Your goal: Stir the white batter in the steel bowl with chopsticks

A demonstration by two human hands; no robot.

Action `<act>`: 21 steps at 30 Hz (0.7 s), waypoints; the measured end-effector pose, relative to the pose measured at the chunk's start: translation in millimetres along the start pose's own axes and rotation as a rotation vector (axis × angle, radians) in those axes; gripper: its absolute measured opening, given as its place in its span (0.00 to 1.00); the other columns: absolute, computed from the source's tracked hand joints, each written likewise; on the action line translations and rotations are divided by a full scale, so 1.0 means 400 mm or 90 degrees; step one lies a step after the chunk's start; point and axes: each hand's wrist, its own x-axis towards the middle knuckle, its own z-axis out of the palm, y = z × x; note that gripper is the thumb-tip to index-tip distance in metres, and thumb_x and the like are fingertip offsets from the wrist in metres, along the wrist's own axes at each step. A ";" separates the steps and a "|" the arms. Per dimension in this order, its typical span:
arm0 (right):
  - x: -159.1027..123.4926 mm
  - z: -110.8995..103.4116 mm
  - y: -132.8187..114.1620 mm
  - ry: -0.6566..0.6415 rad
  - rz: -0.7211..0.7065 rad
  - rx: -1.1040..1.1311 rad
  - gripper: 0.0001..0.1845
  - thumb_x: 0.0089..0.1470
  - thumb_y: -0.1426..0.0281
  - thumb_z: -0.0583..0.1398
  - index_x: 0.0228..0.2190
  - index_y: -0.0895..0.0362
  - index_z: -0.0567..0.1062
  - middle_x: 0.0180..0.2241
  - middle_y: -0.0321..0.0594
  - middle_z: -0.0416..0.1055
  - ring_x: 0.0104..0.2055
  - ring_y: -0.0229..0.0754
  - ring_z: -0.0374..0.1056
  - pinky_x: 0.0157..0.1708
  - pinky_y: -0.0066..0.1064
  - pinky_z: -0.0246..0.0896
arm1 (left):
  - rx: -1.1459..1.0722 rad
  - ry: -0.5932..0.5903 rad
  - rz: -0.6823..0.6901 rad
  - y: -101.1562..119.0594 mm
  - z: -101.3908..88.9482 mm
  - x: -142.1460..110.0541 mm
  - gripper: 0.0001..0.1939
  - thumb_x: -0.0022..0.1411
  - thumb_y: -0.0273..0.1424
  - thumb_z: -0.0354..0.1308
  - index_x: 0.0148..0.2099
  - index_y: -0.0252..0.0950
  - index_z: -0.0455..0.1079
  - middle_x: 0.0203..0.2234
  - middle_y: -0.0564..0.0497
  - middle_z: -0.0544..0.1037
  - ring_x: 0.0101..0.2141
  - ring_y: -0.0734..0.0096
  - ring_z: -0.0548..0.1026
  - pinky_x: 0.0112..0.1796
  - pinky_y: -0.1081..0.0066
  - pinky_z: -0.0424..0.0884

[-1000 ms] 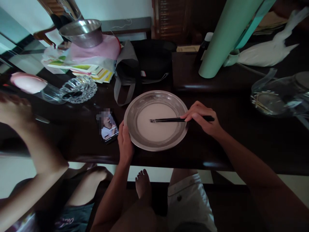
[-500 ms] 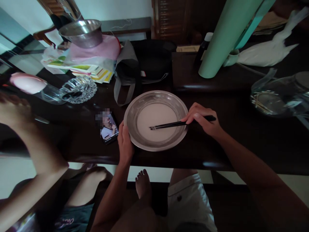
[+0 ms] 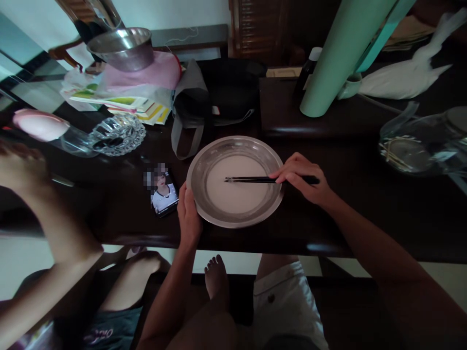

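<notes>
A wide metal basin [image 3: 235, 222] stands on the dark table in front of me, with a pale, milky liquid [image 3: 237, 199] in its bottom. My left hand [image 3: 188, 214] grips the basin's left rim, thumb side up and fingers against the outer wall. Black chopsticks [image 3: 255, 180] are held together in my right hand [image 3: 304, 177], above the basin's right rim. Their tips reach into the liquid near its middle, lying almost level. Left of the basin lies a phone [image 3: 165, 197] with a lit screen, close to my left hand.
Another person's arm [image 3: 54, 218] rests at the left. Behind stand a glass dish [image 3: 122, 133], a grey strap bag [image 3: 189, 97], stacked books with a metal bowl [image 3: 127, 51] above, and a tall green cylinder [image 3: 339, 63]. A clear jar [image 3: 412, 150] lies at the right.
My right hand has shifted slightly left, and the chopstick tips have moved away from me across the liquid. My left hand stays on the rim. The phone's picture differs.
</notes>
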 end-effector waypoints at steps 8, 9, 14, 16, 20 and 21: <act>-0.001 0.001 0.000 -0.012 0.006 0.029 0.16 0.66 0.64 0.57 0.30 0.48 0.83 0.32 0.35 0.83 0.35 0.43 0.72 0.39 0.42 0.64 | -0.006 -0.002 0.005 -0.002 0.001 0.001 0.30 0.74 0.52 0.47 0.57 0.30 0.73 0.53 0.42 0.73 0.52 0.64 0.71 0.52 0.74 0.68; -0.001 0.001 0.000 -0.007 0.004 0.015 0.15 0.66 0.64 0.57 0.31 0.48 0.83 0.33 0.35 0.83 0.35 0.43 0.72 0.39 0.43 0.64 | -0.007 -0.002 0.004 -0.003 0.001 0.001 0.31 0.74 0.52 0.47 0.57 0.30 0.73 0.53 0.42 0.73 0.52 0.63 0.71 0.52 0.73 0.68; -0.003 -0.001 -0.003 0.028 0.030 0.031 0.20 0.67 0.63 0.54 0.28 0.48 0.82 0.30 0.36 0.82 0.33 0.44 0.71 0.37 0.43 0.64 | -0.002 -0.004 0.006 -0.004 -0.001 0.000 0.29 0.74 0.51 0.47 0.55 0.31 0.74 0.53 0.43 0.73 0.53 0.63 0.71 0.52 0.73 0.68; -0.003 0.000 -0.004 0.002 0.023 0.041 0.19 0.67 0.64 0.55 0.29 0.48 0.82 0.31 0.36 0.83 0.34 0.44 0.71 0.38 0.43 0.64 | 0.001 -0.005 0.011 -0.002 -0.001 0.000 0.29 0.74 0.50 0.46 0.55 0.31 0.74 0.52 0.43 0.73 0.52 0.64 0.71 0.52 0.73 0.68; 0.001 0.001 -0.005 -0.007 0.000 0.005 0.15 0.66 0.65 0.57 0.31 0.49 0.82 0.33 0.35 0.84 0.35 0.43 0.72 0.39 0.42 0.64 | 0.008 -0.003 0.006 0.000 -0.001 0.000 0.29 0.75 0.50 0.46 0.57 0.31 0.73 0.53 0.43 0.73 0.52 0.64 0.71 0.52 0.73 0.68; 0.001 0.000 -0.005 0.007 0.003 0.002 0.16 0.66 0.64 0.57 0.30 0.49 0.82 0.33 0.35 0.83 0.35 0.43 0.72 0.39 0.42 0.64 | 0.007 -0.002 0.003 0.000 0.000 0.001 0.29 0.75 0.50 0.46 0.57 0.31 0.73 0.53 0.43 0.73 0.52 0.63 0.71 0.53 0.73 0.68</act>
